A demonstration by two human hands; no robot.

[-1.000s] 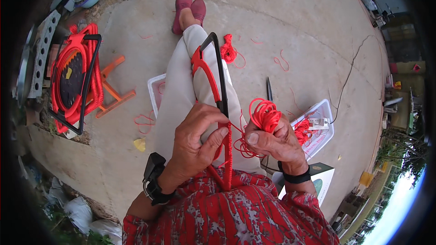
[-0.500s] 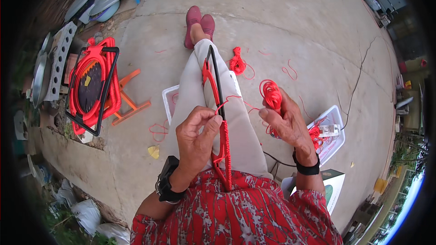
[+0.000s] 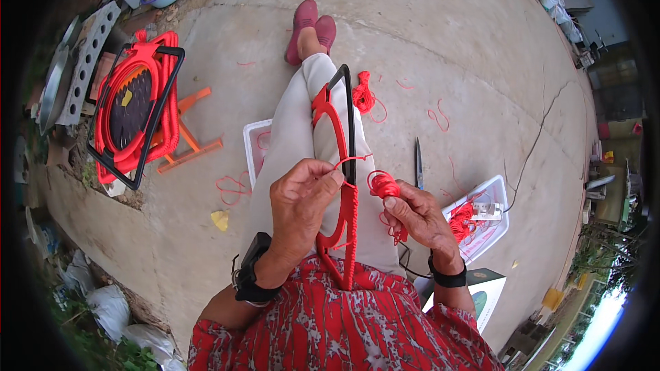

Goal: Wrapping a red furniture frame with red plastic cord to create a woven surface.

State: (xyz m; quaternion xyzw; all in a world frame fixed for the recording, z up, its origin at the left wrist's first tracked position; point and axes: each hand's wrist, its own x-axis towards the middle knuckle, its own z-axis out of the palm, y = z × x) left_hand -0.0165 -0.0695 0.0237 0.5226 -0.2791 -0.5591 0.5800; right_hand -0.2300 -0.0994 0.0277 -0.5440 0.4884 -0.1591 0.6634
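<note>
A black frame with a red inner piece leans upright over my lap. Red cord is wound tightly along the near part of its side. My left hand pinches the red cord against the frame where the winding ends. To the right of the frame, my right hand grips a small bundle of red cord, its fingers closed round it and a loose tail below.
Several red-and-black frames rest on an orange stool at left. A white basket with cord and a power strip stands at right. A pointed blade and a cord bundle lie on the concrete floor.
My right hand with the cord bundle has come left and down, closer to the frame. The blade on the floor now shows. My left hand stays at the frame.
</note>
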